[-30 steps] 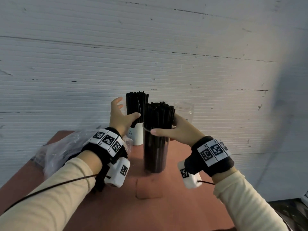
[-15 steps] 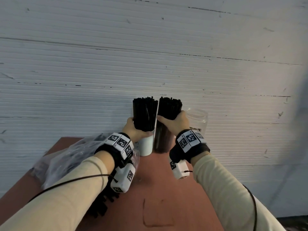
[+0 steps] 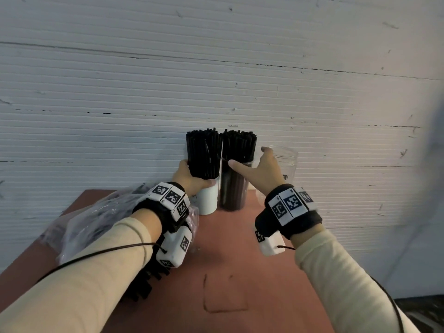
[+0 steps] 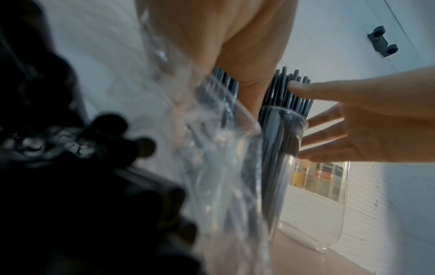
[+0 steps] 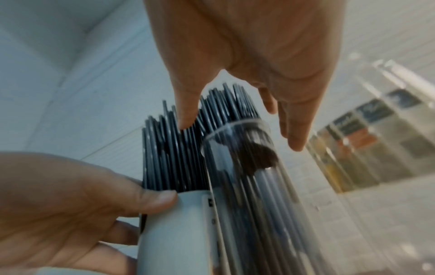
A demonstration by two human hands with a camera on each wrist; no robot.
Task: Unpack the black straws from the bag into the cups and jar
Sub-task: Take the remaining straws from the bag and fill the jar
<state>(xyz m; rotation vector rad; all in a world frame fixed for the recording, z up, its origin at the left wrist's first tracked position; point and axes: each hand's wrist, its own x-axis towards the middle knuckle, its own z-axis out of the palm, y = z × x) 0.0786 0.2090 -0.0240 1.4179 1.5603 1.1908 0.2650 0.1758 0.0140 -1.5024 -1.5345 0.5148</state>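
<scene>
A white cup [image 3: 208, 198] packed with black straws [image 3: 204, 152] stands at the table's far edge. My left hand [image 3: 192, 179] grips it at the rim, thumb on the cup's wall [image 5: 174, 232]. Right beside it stands a clear cup [image 3: 234, 193], also full of black straws [image 3: 239, 145]. My right hand [image 3: 252, 162] is spread beside that cup with straight fingers [image 4: 329, 130], the thumb tip touching the straws. An empty clear jar [image 3: 287, 162] stands just behind the right hand. The plastic bag [image 3: 96, 219] with more straws lies under my left forearm.
The reddish-brown table [image 3: 228, 260] is narrow and ends at a white ribbed wall [image 3: 216, 80] right behind the cups. The jar's label [image 5: 364, 139] faces the right wrist camera. A dark floor shows past the table's right edge.
The right hand carried the clear cup back beside the white cup, then let go and spread its fingers. The left hand closed round the white cup's rim.
</scene>
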